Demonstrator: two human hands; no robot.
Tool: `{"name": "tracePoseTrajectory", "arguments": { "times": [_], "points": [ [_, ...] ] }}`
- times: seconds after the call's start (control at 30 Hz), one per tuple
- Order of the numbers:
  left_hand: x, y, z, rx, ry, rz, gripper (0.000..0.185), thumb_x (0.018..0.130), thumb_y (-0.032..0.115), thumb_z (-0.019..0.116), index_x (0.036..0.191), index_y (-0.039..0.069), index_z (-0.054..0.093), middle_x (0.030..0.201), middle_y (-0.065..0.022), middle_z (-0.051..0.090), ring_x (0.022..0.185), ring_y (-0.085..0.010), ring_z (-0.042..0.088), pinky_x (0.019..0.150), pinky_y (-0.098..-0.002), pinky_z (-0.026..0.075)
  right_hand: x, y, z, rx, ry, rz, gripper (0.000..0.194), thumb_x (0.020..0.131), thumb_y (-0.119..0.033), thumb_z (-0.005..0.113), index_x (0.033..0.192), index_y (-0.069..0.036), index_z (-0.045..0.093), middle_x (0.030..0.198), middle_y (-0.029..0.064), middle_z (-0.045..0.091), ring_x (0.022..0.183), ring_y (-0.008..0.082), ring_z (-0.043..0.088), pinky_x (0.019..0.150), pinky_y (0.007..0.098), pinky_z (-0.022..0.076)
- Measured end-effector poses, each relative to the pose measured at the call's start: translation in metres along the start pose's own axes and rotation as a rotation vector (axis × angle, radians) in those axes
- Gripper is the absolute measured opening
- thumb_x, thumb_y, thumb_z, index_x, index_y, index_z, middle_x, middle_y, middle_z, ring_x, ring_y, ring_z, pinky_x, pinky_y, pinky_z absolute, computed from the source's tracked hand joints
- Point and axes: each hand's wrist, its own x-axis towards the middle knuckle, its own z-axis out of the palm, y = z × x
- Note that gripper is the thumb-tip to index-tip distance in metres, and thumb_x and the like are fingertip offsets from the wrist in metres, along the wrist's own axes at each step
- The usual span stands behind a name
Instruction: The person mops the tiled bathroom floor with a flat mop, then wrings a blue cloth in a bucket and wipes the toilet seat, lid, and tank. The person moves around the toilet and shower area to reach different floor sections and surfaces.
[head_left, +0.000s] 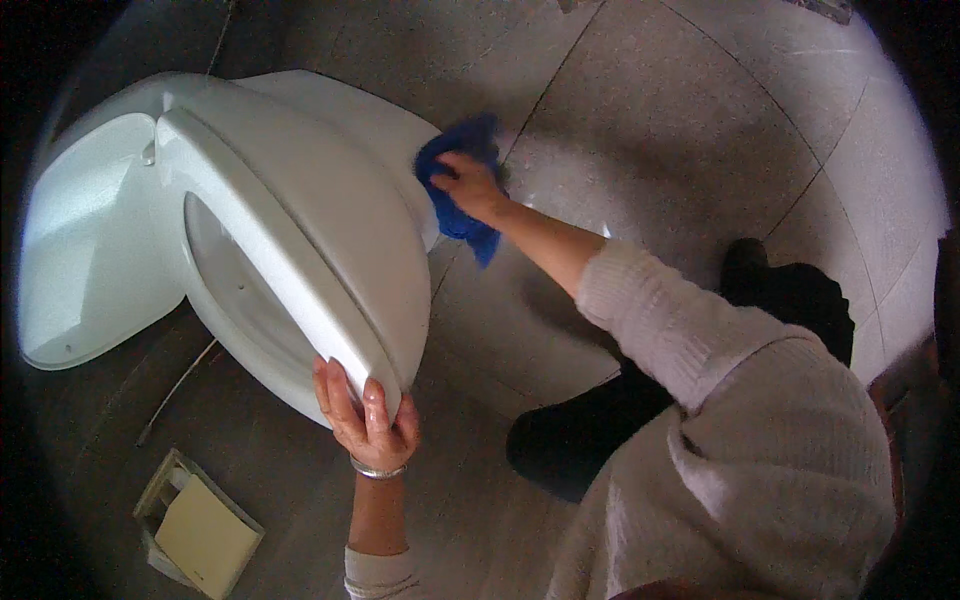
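My left hand (367, 416), with a silver bracelet at the wrist, grips the front rim of a white toilet (375, 202). Its fingers curl over the toilet seat (255, 240) and the bowl's edge. The raised toilet lid (97, 240) shows at the far left. My right hand (469, 184) holds a bunched blue cloth (480, 236) against or close beside the lower side of the toilet base (360, 112); exact contact cannot be told. Part of the cloth hangs below the fingers.
Grey floor tiles (675, 97) surround the toilet. A small bin or box (210, 532) with a pale yellow flat piece on top stands at the lower left. A thin cable or hose (176, 390) lies near the toilet. My black footwear (577, 435) is close to the toilet.
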Motion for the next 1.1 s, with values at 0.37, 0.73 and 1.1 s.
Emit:
{"name": "tracePoseTrajectory", "arguments": {
  "times": [0.37, 0.73, 1.1],
  "points": [
    [-0.003, -0.006, 0.004, -0.005, 0.009, -0.024, 0.051, 0.086, 0.028, 0.056, 0.133, 0.019, 0.037, 0.133, -0.025, 0.036, 0.117, -0.0494, 0.039, 0.093, -0.0562, 0.037, 0.038, 0.046, 0.004, -0.137, -0.296, -0.002, 0.046, 0.082, -0.03, 0.059, 0.114, 0.002, 0.053, 0.107, 0.0221, 0.058, 0.102, 0.0313, 0.056, 0.087, 0.0348, 0.0432],
    [0.004, 0.0, 0.006, 0.047, 0.0, -0.039, 0.054, 0.088, 0.029, 0.053, 0.137, 0.02, 0.032, 0.134, -0.0248, 0.034, 0.117, -0.0484, 0.039, 0.093, -0.0564, 0.037, 0.053, 0.014, -0.011, -0.381, -0.476, 0.058, 0.051, 0.083, -0.039, 0.055, 0.117, -0.002, 0.053, 0.117, 0.0203, 0.055, 0.107, 0.0351, 0.053, 0.09, 0.04, 0.0435],
    [0.008, 0.001, 0.005, 0.057, -0.018, -0.021, 0.056, 0.089, 0.027, 0.051, 0.139, 0.019, 0.027, 0.135, -0.0242, 0.032, 0.117, -0.0478, 0.039, 0.093, -0.056, 0.037, 0.052, 0.015, -0.014, -0.565, -0.46, -0.024, 0.048, 0.081, -0.037, 0.058, 0.114, -0.002, 0.055, 0.11, 0.0201, 0.058, 0.102, 0.0351, 0.056, 0.087, 0.0407, 0.0449]
  ]
}}
